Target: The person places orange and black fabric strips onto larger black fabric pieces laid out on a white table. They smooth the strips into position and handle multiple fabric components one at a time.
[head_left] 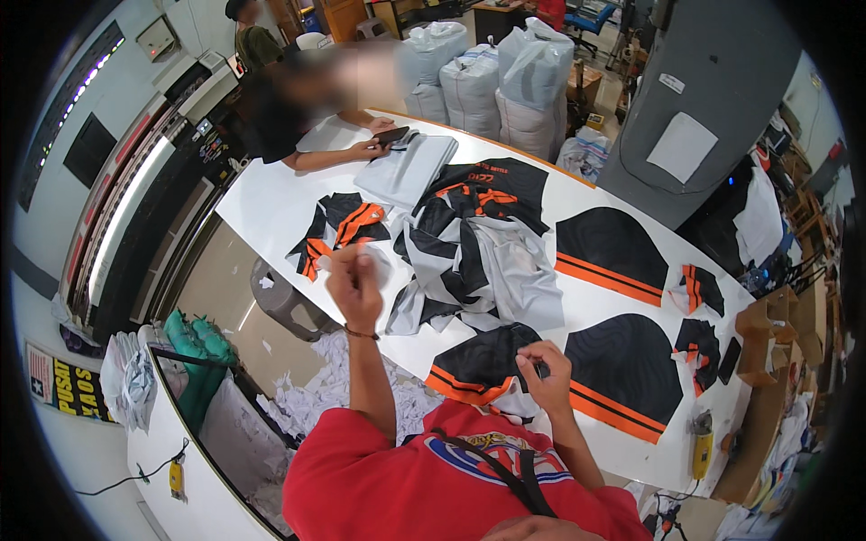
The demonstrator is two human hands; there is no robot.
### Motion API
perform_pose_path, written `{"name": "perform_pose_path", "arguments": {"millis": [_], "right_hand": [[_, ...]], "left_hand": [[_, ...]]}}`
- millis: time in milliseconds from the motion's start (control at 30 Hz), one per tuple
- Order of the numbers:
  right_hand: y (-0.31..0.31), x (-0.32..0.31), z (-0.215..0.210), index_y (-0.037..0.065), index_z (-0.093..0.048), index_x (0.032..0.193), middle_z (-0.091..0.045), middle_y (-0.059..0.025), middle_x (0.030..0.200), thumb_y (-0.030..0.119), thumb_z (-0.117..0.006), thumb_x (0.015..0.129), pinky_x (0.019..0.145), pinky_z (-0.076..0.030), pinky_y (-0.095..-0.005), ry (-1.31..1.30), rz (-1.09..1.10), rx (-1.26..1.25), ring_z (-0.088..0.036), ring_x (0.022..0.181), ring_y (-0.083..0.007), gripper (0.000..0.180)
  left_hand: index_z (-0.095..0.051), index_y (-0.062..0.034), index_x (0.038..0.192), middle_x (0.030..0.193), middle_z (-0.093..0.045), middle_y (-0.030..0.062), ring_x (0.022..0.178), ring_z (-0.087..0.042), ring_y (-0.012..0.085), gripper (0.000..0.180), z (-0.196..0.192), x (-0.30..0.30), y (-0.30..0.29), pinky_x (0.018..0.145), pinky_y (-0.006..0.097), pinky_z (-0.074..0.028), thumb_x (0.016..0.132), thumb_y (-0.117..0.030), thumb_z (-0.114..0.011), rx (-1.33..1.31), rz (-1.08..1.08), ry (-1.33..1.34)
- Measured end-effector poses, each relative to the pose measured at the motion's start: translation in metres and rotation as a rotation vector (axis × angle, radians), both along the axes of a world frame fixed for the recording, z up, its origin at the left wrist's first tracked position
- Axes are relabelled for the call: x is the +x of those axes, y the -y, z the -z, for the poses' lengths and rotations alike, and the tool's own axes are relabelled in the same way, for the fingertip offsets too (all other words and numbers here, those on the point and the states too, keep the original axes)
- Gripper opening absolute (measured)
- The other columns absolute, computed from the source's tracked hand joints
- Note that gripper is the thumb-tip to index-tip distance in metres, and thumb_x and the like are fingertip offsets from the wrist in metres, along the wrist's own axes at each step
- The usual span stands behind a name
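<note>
My left hand [354, 287] is raised over the table's near edge, fingers curled in. A whitish blur beside its fingertips may be a scrap; I cannot make it out. My right hand [547, 375] is bent in a pinch at the right end of a black fabric panel with an orange striped edge [480, 359]. Whether the fingertips grip that cloth is hidden. Beyond my hands lies a heap of black, grey and white cut fabric [474, 261]. Left of it is a smaller bunch of black and orange pieces [338, 227].
Two large black panels with orange stripes [613, 251] [624, 371] lie to the right, small pieces beyond. A yellow-handled tool [702, 447] is at the right edge. Across the white table [271, 194] a person holds a phone [393, 136]. Sacks [471, 88] stand behind; a stool [290, 302] and scraps lie below.
</note>
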State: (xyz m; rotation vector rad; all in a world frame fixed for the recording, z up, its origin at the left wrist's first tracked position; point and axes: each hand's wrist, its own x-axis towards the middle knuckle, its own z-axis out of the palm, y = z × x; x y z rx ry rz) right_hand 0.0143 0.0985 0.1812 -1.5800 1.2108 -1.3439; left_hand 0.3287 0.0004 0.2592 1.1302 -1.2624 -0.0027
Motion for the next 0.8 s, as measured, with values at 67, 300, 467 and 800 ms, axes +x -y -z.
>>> {"name": "perform_pose_path", "arguments": {"millis": [67,300,467,800], "right_hand": [[0.011,0.005,-0.026,0.002,-0.069,0.103,-0.067,-0.0101,0.094,0.009,-0.080,0.078,0.068,-0.050,-0.0280,0.020,0.019,-0.152,-0.063,0.075,-0.0172,0.028],[0.019,-0.002,-0.086,0.001,-0.065,0.119,-0.069,-0.0138,0.109,0.012,-0.081,0.074,0.078,-0.053,-0.0284,-0.014,-0.152,-0.188,-0.069,0.089,-0.0207,0.050],[0.013,-0.022,-0.086,0.003,-0.073,0.096,-0.070,-0.0106,0.073,0.002,-0.075,0.074,0.060,-0.051,-0.0273,-0.085,-0.127,-0.250,-0.068,0.063,-0.0199,0.023],[0.011,-0.068,-0.110,-0.002,-0.071,0.083,-0.064,-0.0082,0.071,-0.002,-0.076,0.074,0.057,-0.043,-0.0270,-0.048,0.188,-0.559,-0.057,0.062,-0.0167,0.011]], "left_hand": [[-0.069,-0.0014,0.099,0.072,-0.063,-0.0001,0.054,-0.050,0.0041,0.013,-0.026,-0.035,-0.014,0.049,0.023,-0.038,0.098,-0.011,-0.060,0.176,0.394,0.007],[-0.073,-0.0073,0.101,0.090,-0.074,0.0082,0.075,-0.071,0.0264,0.013,-0.049,-0.120,-0.041,0.068,0.034,-0.054,0.090,-0.014,-0.071,0.450,1.232,0.451],[-0.069,-0.0078,0.100,0.079,-0.070,0.0113,0.066,-0.067,0.0322,0.020,-0.037,-0.125,-0.042,0.062,0.037,-0.051,0.087,-0.022,-0.073,0.526,1.173,0.366],[-0.069,-0.0145,0.102,0.087,-0.070,0.0069,0.077,-0.069,0.0301,0.038,0.011,-0.102,-0.008,0.066,0.038,-0.054,0.065,-0.007,-0.075,0.267,0.563,0.649]]}}
